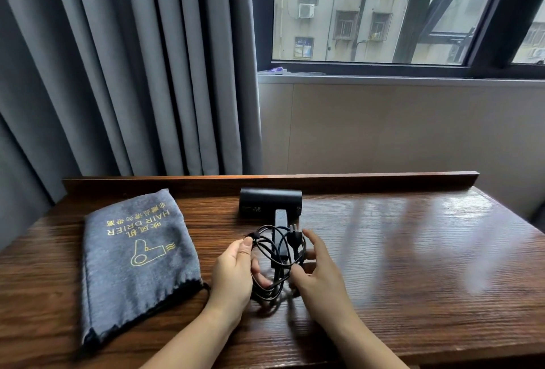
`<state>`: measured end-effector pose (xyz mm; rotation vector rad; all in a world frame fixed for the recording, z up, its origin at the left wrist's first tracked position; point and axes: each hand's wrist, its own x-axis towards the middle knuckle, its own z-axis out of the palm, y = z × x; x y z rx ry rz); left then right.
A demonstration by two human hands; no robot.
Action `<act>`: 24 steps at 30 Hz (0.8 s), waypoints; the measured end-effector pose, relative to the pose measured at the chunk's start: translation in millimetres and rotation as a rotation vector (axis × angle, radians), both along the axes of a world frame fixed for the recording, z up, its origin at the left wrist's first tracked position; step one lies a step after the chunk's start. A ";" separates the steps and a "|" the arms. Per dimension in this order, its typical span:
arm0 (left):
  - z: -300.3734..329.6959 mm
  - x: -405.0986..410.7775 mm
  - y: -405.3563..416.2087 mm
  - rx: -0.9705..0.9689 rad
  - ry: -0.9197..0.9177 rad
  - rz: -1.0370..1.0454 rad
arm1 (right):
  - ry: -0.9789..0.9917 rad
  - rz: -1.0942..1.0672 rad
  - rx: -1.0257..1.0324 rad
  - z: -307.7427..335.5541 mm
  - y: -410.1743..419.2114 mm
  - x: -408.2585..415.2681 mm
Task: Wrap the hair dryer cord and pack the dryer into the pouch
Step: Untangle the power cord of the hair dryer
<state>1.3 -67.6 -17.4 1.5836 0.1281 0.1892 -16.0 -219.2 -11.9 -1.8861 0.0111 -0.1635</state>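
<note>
At the far left grey curtains point(118, 67) hung behind the desk, their lower ends hidden by its raised back edge; the wooden desk point(413, 265) itself was cut off by the bottom of the frame, as were both forearms. On its left part lay the grey pouch point(132, 265), flat, its dark-trimmed mouth toward the person; the print faced away and read upside down, "HAIR DRIER" in yellow with Chinese characters too small to make out and a yellow dryer outline beneath.

Just right of the pouch, the left hand point(236, 268) had its fingers curled round the left side of the loose black cord point(274, 256), thumb on top near a small band on the loops; the lower fingertips were partly hidden behind the coils. The hair dryer point(269, 202), black, lay near the desk's back edge, barrel crosswise, its handle pointing at the person and running under the cord loops; small markings on the barrel could not be read. The plug point(293, 234) stood up at the top right of the bundle, prongs away from the person.

The right hand point(318, 268) cupped the bundle's right side, fingers spread and bent, blurred, fingertips touching the cord; whether they actually gripped it I could not tell. Farther right, the window point(383, 14) showed a building outside.
</note>
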 end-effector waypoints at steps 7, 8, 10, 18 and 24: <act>2.7 -5.3 -0.9 -0.001 -0.052 -0.048 | 0.182 0.067 0.440 17.3 -9.7 5.6; 2.6 -5.7 -0.5 -0.015 -0.055 -0.051 | 0.202 0.073 0.449 18.4 -10.3 6.1; 2.0 -6.2 0.5 -0.042 -0.064 -0.053 | 0.257 0.079 0.463 18.8 -11.8 8.5; 2.4 -6.1 1.9 -0.151 -0.083 -0.087 | 0.533 0.328 0.496 31.8 -19.1 13.2; -4.4 -1.4 2.4 -0.151 -0.106 -0.066 | 0.572 0.427 0.393 34.8 -25.9 13.4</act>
